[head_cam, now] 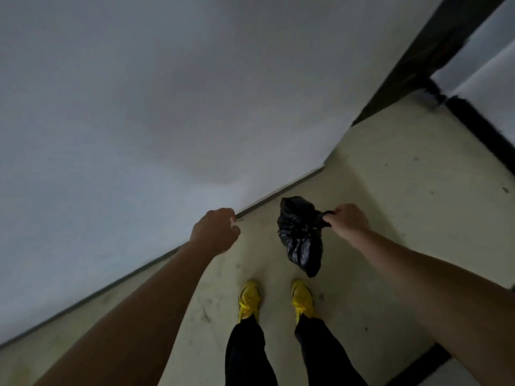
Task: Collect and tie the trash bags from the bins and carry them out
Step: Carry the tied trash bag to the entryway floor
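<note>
Two bare forearms nearest the lens, reaching forward and down from the lower corners. On the left, plain pale grey wall [139,107], meeting the floor along a thin dark skirting line [278,192] running diagonally up to the right. In front of that line, left hand [216,231], back of the hand up, fingers [232,218] curled loosely inward, nothing visibly held; cannot tell whether fully closed. Below and between the arms, two bright yellow laced shoes [249,300] planted side by side on the pale cream, scuffed concrete floor [404,190], dark trouser legs [245,355] rising toward the camera. Just right of centre, small crumpled black plastic trash bag [301,235], glossy and wrinkled, hanging in the air above the floor, ahead of the right shoe, its gathered neck drawn out sideways to the right. At that neck, right hand [348,222], fingers [330,215] pinched tight around the twisted black plastic, carrying the bag's weight. Left hand and bag apart, a clear gap of floor between them. Farther right and up, a dark, blurred frame or threshold strip [434,45] crossing the upper corner, with lighter surfaces beyond
</note>
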Demonstrator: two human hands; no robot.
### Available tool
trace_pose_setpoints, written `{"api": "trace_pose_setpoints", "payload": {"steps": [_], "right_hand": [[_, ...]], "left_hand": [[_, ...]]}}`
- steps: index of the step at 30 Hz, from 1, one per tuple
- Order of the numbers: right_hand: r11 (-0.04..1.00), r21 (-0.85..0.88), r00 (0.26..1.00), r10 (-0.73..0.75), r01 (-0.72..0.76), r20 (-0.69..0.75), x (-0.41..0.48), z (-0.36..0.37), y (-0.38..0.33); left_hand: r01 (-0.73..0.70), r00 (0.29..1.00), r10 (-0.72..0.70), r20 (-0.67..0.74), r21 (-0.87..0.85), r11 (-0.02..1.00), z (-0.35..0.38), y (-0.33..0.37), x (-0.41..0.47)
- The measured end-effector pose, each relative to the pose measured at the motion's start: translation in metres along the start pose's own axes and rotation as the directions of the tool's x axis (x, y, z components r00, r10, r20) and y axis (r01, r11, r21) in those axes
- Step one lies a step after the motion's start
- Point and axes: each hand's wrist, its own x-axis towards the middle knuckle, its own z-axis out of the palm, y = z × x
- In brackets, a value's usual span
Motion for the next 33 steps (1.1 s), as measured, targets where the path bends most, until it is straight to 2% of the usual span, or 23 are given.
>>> {"api": "trace_pose_setpoints", "payload": {"steps": [2, 6, 8, 10, 14, 18, 23, 25, 28, 30, 33], "right_hand": [[0.999, 0.035, 0.999, 0.021, -0.019, -0.036, 0.018, 0.004, -0.007], [0.997, 0.022, 0.998, -0.067, 0.067, 0.007, 0.129, 0.068, -0.032], [0.996, 0.061, 0.997, -0.069, 0.070, -0.016, 0.138, 0.067, -0.039], [0.995, 0.077, 0.998, -0.063, 0.064, -0.015, 0.194, 0.104, -0.023], [0.983, 0.182, 1.000, -0.003, -0.003, 0.030, 0.255, 0.137, -0.006], [0.984, 0.165, 0.995, 0.059, -0.072, 0.082, 0.327, 0.200, 0.032], [0.983, 0.170, 0.988, 0.050, -0.075, 0.144, 0.351, 0.226, 0.039], [0.991, 0.114, 0.981, 0.045, -0.067, 0.187, 0.359, 0.245, 0.051], [0.999, -0.023, 0.986, -0.043, 0.047, 0.159, 0.353, 0.248, 0.059], [0.964, -0.204, 0.979, -0.146, 0.173, 0.139, 0.336, 0.232, 0.060], [0.890, -0.338, 0.949, -0.258, 0.306, 0.180, 0.311, 0.226, 0.065]], "left_hand": [[0.039, 0.999, -0.039, -0.020, -0.016, 0.999, 0.005, -0.002, 0.000], [0.201, 0.974, -0.209, -0.081, -0.096, 0.975, 0.064, -0.025, 0.062], [0.195, 0.975, -0.205, -0.089, -0.109, 0.975, 0.062, -0.027, 0.066], [0.241, 0.964, -0.253, -0.088, -0.125, 0.962, 0.108, -0.038, 0.102], [0.240, 0.963, -0.254, -0.086, -0.143, 0.960, 0.149, -0.049, 0.137], [0.287, 0.955, -0.296, -0.030, -0.159, 0.945, 0.238, -0.071, 0.180], [0.308, 0.948, -0.316, -0.023, -0.166, 0.937, 0.276, -0.089, 0.194], [0.334, 0.941, -0.338, 0.000, -0.150, 0.931, 0.296, -0.096, 0.199], [0.346, 0.937, -0.350, -0.003, -0.139, 0.928, 0.297, -0.100, 0.198], [0.337, 0.940, -0.342, -0.005, -0.163, 0.927, 0.287, -0.094, 0.191], [0.343, 0.936, -0.351, -0.013, -0.176, 0.923, 0.279, -0.092, 0.184]]}}
